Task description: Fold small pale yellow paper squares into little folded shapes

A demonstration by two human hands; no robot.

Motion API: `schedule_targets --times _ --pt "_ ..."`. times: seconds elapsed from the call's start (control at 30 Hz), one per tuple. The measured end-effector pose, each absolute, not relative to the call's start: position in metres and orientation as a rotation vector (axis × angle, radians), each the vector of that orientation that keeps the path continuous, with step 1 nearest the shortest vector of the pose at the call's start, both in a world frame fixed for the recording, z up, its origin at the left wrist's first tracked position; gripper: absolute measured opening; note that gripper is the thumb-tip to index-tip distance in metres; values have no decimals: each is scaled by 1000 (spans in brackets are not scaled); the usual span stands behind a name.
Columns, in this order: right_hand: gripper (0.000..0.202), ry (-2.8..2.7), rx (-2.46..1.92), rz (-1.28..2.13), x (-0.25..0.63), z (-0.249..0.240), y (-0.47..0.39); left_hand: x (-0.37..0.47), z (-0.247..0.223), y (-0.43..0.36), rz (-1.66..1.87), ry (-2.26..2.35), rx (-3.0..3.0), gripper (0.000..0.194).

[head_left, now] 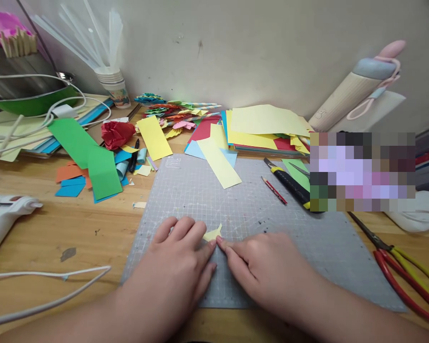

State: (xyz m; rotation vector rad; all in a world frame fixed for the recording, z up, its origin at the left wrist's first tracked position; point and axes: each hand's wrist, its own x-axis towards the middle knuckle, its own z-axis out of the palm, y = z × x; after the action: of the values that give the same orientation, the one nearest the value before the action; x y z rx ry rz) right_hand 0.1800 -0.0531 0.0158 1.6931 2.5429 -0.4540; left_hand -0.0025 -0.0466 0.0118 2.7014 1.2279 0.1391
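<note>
A small folded piece of pale yellow paper lies on the grey cutting mat. My left hand presses on its near left side with curled fingers, hiding part of it. From the right, my right hand is closed and holds the paper's near edge with its fingertips. The tips of both hands almost meet there. One thin corner of the paper sticks up away from me. Beyond the hands, a pale yellow strip rests on the mat's far edge, and a red pencil lies to the right.
A black and yellow utility knife and red-and-yellow-handled scissors are at right. Green paper, a crumpled red paper and a white glue gun sit left. Stacked coloured paper and a tilted bottle stand behind.
</note>
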Motion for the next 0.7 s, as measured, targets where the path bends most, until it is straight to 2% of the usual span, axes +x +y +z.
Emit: schedule_targets --times 0.3,0.5,0.7 --pt "45 2694 1616 -573 182 10 -48 6 12 -40 202 1188 2722 26" --pt "44 2620 1758 -640 184 14 -43 9 15 -41 275 1177 2801 27" --pt "48 2553 1836 -673 188 16 -42 7 17 -46 187 1204 2803 31"
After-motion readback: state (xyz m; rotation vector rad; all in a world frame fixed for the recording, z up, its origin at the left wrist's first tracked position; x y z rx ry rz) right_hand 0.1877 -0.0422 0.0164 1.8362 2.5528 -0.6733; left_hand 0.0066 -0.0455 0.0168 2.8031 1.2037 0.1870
